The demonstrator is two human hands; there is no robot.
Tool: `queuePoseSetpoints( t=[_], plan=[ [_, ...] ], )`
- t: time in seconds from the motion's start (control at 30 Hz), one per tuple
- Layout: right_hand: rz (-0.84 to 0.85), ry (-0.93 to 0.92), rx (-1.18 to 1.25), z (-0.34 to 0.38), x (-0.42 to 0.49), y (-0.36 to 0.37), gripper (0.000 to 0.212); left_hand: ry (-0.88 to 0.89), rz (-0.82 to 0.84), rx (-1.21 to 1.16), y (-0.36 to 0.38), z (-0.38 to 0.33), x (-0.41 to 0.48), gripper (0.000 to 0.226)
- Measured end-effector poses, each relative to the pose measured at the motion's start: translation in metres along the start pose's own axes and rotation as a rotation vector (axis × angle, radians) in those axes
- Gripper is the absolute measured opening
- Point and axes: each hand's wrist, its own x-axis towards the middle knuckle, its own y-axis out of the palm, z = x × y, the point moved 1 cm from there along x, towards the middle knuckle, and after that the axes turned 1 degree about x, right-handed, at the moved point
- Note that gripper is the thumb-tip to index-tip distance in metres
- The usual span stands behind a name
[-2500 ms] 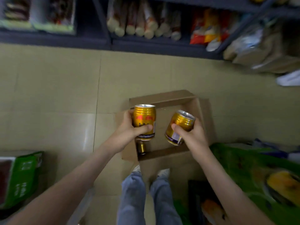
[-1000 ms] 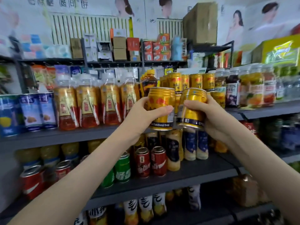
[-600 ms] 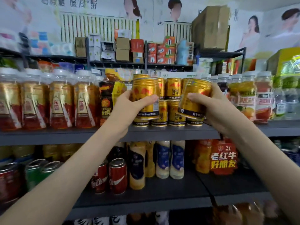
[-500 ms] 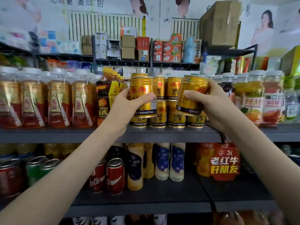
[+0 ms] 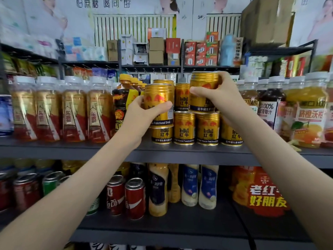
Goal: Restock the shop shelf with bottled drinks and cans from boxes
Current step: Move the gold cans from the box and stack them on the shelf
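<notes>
My left hand [image 5: 139, 118] grips a gold energy-drink can [image 5: 158, 100], upright and just above a lower can at the left end of the gold can stack [image 5: 207, 129]. My right hand [image 5: 221, 94] grips a second gold can [image 5: 202, 92], held upright right above the stack's bottom row. The stack stands on the dark middle shelf [image 5: 162, 154], with another second-tier can [image 5: 182, 96] between my two cans. The cardboard box is out of view.
Clear bottles with red and gold labels [image 5: 72, 109] fill the shelf to the left, with a dark bottle [image 5: 122, 107] beside the stack. Juice bottles [image 5: 306, 112] stand to the right. Below are red cans [image 5: 135, 197] and cream bottles [image 5: 207, 186]. Small boxes [image 5: 173, 51] line the top shelf.
I lifted both cans from the floor box up to the shelf. Over the last half second the right can has straightened upright and moved onto the second tier; the left can sank closer to the stack.
</notes>
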Motion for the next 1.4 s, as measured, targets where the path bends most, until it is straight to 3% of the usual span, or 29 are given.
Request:
queuePoseSetpoints(
  t=[0.2, 0.33, 0.47, 0.8, 1.1, 1.17, 1.27, 1.33, 1.4],
  plan=[
    [0.025, -0.020, -0.085, -0.010, 0.019, 0.010, 0.078, 0.054, 0.008, 0.026, -0.004, 0.000, 0.008, 0.057],
    [0.036, -0.004, -0.187, -0.020, 0.028, 0.018, 0.090, 0.076, 0.011, 0.041, -0.008, 0.003, 0.011, 0.058],
    [0.029, 0.010, -0.224, -0.023, 0.035, 0.024, 0.085, 0.078, 0.000, 0.050, -0.016, 0.005, 0.013, 0.063],
    [0.017, -0.020, -0.360, -0.024, 0.041, 0.033, 0.072, 0.048, -0.025, -0.011, -0.022, 0.013, 0.017, 0.044],
    [0.038, -0.097, -0.485, -0.026, 0.031, 0.044, 0.096, 0.038, -0.020, -0.024, -0.008, 0.015, 0.017, 0.047],
    [0.008, -0.164, -0.539, -0.023, 0.020, 0.041, 0.094, 0.059, -0.020, -0.020, -0.005, 0.014, 0.016, 0.047],
    [-0.086, -0.347, -0.438, -0.009, -0.006, 0.036, 0.073, 0.112, -0.006, 0.016, 0.001, 0.012, 0.017, 0.046],
    [0.063, -0.293, -0.296, 0.001, -0.020, 0.034, 0.065, 0.170, 0.012, 0.115, 0.009, 0.007, 0.016, 0.053],
    [0.241, -0.128, -0.172, 0.006, -0.028, 0.033, 0.077, 0.248, 0.026, 0.220, 0.019, 0.002, 0.015, 0.057]
  ],
)
